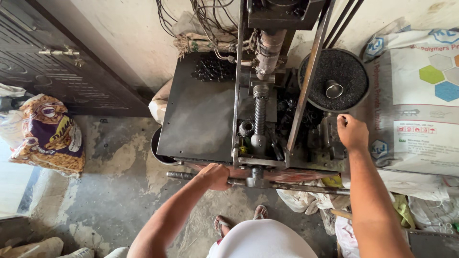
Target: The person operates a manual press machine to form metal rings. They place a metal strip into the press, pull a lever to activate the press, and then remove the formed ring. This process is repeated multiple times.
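My left hand (216, 176) grips a long horizontal metal bar (296, 187) that runs across the front of a dark metal machine (201, 114). My right hand (352, 132) rests closed on a small metal part (333, 138) at the machine's right side, just below a round pan (306, 91) of black granules. A small metal cup (333, 89) sits in the granules. A threaded vertical screw shaft (260, 111) stands in the middle of the machine, between upright frame rails.
Large white printed sacks (420, 100) lie at the right. A patterned sack (48, 136) leans by a dark door (57, 67) at the left. A dark bucket (160, 152) sits under the machine's left edge. Cloth and bags (306, 199) lie on the concrete floor (110, 191) near my sandalled feet (221, 222).
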